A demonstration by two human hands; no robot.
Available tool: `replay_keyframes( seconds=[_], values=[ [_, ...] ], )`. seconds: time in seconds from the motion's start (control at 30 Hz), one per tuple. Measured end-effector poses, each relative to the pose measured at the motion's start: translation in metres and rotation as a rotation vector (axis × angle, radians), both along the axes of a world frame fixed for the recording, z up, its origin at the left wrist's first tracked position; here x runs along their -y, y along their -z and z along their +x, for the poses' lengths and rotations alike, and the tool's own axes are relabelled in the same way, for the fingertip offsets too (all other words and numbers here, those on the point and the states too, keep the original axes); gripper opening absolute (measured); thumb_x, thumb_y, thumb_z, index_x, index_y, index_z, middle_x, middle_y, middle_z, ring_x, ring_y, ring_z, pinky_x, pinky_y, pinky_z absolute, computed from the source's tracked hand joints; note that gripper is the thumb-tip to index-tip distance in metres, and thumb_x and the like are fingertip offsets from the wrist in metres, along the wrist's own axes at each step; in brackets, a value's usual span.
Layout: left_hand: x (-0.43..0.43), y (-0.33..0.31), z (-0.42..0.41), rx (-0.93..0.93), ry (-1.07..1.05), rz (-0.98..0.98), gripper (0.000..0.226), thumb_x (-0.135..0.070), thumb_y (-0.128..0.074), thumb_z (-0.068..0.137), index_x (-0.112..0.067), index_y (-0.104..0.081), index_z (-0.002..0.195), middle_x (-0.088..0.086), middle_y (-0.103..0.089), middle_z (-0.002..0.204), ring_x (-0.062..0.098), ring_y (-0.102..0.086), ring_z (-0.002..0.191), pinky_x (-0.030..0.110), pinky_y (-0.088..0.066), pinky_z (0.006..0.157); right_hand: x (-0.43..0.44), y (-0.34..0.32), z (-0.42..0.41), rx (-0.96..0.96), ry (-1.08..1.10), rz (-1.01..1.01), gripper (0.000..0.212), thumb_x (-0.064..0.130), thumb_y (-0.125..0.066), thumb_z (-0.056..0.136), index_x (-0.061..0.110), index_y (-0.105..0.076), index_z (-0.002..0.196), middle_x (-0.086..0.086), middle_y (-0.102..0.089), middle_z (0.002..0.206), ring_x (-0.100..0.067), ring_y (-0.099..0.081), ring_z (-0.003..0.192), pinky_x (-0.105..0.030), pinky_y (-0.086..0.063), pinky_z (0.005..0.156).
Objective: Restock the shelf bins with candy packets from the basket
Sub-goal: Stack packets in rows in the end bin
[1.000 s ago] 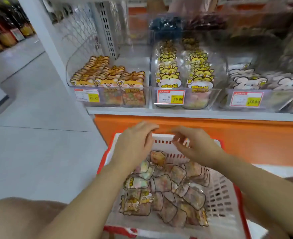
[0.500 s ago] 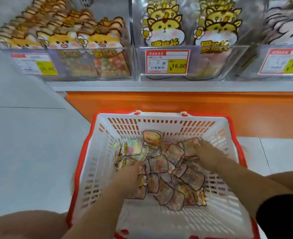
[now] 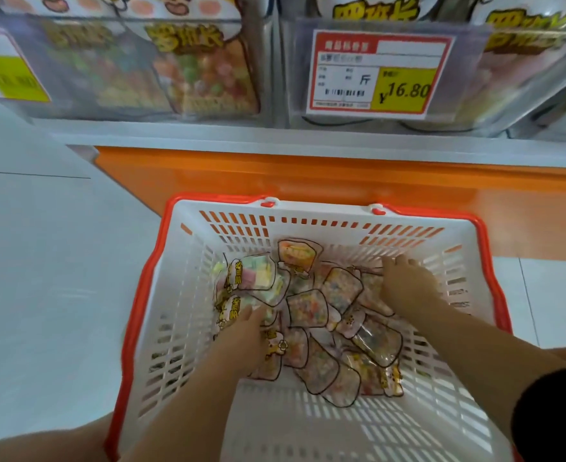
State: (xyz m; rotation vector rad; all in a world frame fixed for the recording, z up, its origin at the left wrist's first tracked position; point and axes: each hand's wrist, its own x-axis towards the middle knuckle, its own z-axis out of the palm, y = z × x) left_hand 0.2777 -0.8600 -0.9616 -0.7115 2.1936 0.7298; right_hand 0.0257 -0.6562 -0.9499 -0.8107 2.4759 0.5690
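A white basket with a red rim (image 3: pixel 161 295) stands on the floor below the shelf. Several clear candy packets (image 3: pixel 308 308) with cartoon labels lie heaped in its far half. My left hand (image 3: pixel 241 341) reaches down into the left side of the heap, its fingertips among the packets and partly hidden. My right hand (image 3: pixel 408 288) lies over the packets on the right, near the basket's far wall, with its fingers spread. Above, a clear shelf bin (image 3: pixel 201 71) holds upright packets of coloured candy. A second bin (image 3: pixel 475 78) carries a 16.80 price tag (image 3: pixel 375 71).
The white shelf edge (image 3: pixel 275 138) and the orange base panel (image 3: pixel 308 175) run just behind the basket. Grey floor tiles (image 3: pixel 41 261) spread to the left. My knee (image 3: pixel 35 445) shows at the bottom left and dark clothing (image 3: pixel 555 411) at the bottom right.
Both hands dropped from above the basket's rim into the heap of packets. The view moved closer to the basket and shelf. My right hand slid toward the basket's far right.
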Motion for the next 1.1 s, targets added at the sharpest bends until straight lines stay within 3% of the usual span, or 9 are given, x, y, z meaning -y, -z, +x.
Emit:
replay_keyframes(
  seconds=[0.17, 0.33, 0.47, 0.57, 0.67, 0.8, 0.93, 1.0, 1.1],
  values=[
    [-0.001, -0.002, -0.003, -0.009, 0.003, 0.013, 0.062, -0.023, -0.051, 0.097, -0.022, -0.026, 0.153, 0.005, -0.032, 0.152, 0.030, -0.052, 0.123, 0.045, -0.051, 0.096, 0.002, 0.002, 0.009, 0.288, 0.161, -0.031, 0.044, 0.027, -0.065, 0.080, 0.021, -0.059, 0.123, 0.004, -0.061, 0.090, -0.020, -0.064, 0.091, -0.030, -0.050, 0.069],
    [-0.005, -0.023, -0.013, -0.020, -0.047, 0.047, 0.054, -0.031, -0.050, 0.099, -0.026, -0.034, 0.151, 0.004, -0.044, 0.148, 0.026, -0.055, 0.121, 0.043, -0.051, 0.096, -0.007, -0.036, 0.001, 0.511, 0.316, -0.152, 0.026, 0.018, -0.063, 0.090, 0.005, -0.059, 0.112, -0.007, -0.059, 0.101, -0.022, -0.057, 0.090, -0.027, -0.040, 0.068],
    [-0.017, -0.059, -0.030, -0.146, -0.106, 0.119, 0.034, -0.028, -0.045, 0.102, -0.018, -0.056, 0.133, 0.005, -0.067, 0.117, 0.021, -0.065, 0.098, 0.032, -0.056, 0.078, -0.017, -0.080, 0.000, 0.546, 0.362, -0.303, 0.014, 0.018, -0.060, 0.093, 0.009, -0.051, 0.086, -0.003, -0.047, 0.079, -0.014, -0.045, 0.066, -0.026, -0.033, 0.055],
    [-0.029, -0.087, -0.047, -0.212, -0.329, 0.354, 0.033, -0.037, -0.050, 0.101, -0.023, -0.061, 0.129, -0.009, -0.064, 0.118, 0.005, -0.062, 0.087, 0.021, -0.051, 0.068, -0.012, -0.105, 0.015, 0.436, 0.284, -0.454, 0.020, 0.015, -0.056, 0.094, 0.018, -0.043, 0.079, 0.002, -0.044, 0.073, -0.010, -0.041, 0.062, -0.024, -0.029, 0.052],
    [-0.045, -0.111, -0.055, -0.226, -0.643, 0.706, 0.043, -0.055, -0.063, 0.090, -0.029, -0.060, 0.124, -0.010, -0.067, 0.117, 0.014, -0.070, 0.097, 0.042, -0.058, 0.090, -0.003, -0.127, 0.054, 0.283, 0.217, -0.693, 0.018, 0.021, -0.053, 0.095, 0.023, -0.044, 0.080, 0.004, -0.052, 0.073, -0.012, -0.048, 0.064, -0.026, -0.034, 0.053],
    [-0.052, -0.134, -0.057, -0.352, -1.006, 1.073, 0.053, -0.049, -0.076, 0.079, -0.022, -0.066, 0.123, 0.004, -0.072, 0.107, 0.027, -0.068, 0.097, 0.047, -0.059, 0.083, 0.012, -0.136, 0.115, 0.206, 0.026, -0.973, 0.013, 0.027, -0.058, 0.096, 0.031, -0.056, 0.109, 0.011, -0.063, 0.100, -0.009, -0.058, 0.088, -0.031, -0.052, 0.071],
    [-0.040, -0.148, -0.047, -0.503, -1.021, 1.155, 0.035, -0.026, -0.064, 0.096, -0.025, -0.061, 0.131, 0.014, -0.072, 0.110, 0.032, -0.068, 0.091, 0.041, -0.054, 0.066, 0.011, -0.139, 0.128, 0.293, -0.124, -1.019, 0.047, 0.047, -0.062, 0.089, 0.032, -0.055, 0.133, 0.013, -0.050, 0.127, -0.004, -0.035, 0.125, -0.020, -0.031, 0.105],
    [-0.034, -0.145, -0.041, -0.518, -1.060, 1.153, 0.038, -0.018, -0.057, 0.100, -0.026, -0.053, 0.137, 0.013, -0.073, 0.113, 0.028, -0.072, 0.087, 0.040, -0.058, 0.064, 0.010, -0.140, 0.125, 0.349, -0.113, -1.049, 0.042, 0.050, -0.065, 0.087, 0.035, -0.061, 0.126, 0.016, -0.050, 0.126, 0.010, -0.029, 0.126, -0.009, -0.019, 0.106],
    [-0.029, -0.138, -0.039, -0.530, -1.105, 1.179, 0.053, -0.014, -0.061, 0.098, -0.026, -0.043, 0.147, 0.014, -0.066, 0.129, 0.035, -0.068, 0.109, 0.052, -0.059, 0.075, 0.015, -0.135, 0.117, 0.338, 0.128, -1.179, 0.038, 0.034, -0.075, 0.086, 0.042, -0.056, 0.118, 0.022, -0.047, 0.118, 0.009, -0.046, 0.113, -0.009, -0.038, 0.093]
  ],
)
